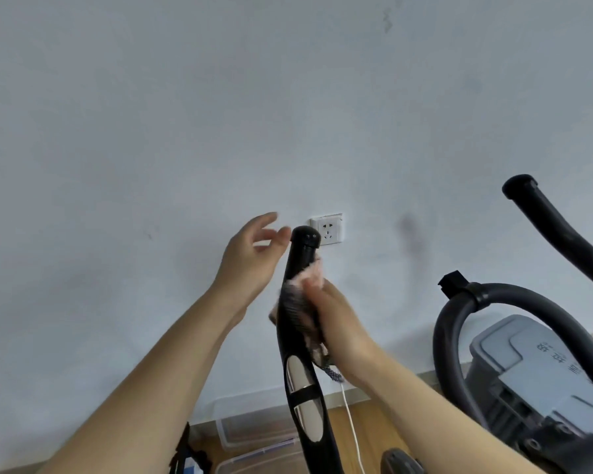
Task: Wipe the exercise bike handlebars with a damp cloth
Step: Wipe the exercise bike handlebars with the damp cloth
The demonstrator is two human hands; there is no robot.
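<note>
Pressing the cloth [310,280] around the left handlebar [297,302], your right hand [336,323] grips it while your left hand [250,258] hovers spread just beside.

White wall socket [326,229] on a pale wall [185,114]. Clear plastic bins [254,429] and a white cable [351,429] lie on the wooden floor [374,425].

You are looking at a softly and evenly lit scene, with no hard shadows on the pale wall [220,114], only a faint grey smudge to the right of your grip. The light is cool and flat, without glare. Your left hand [250,254] is slightly motion-blurred at the fingertips. The wide lens bends the skirting and floor [374,425] below your grip, and detail smears toward the frame edges.
</note>
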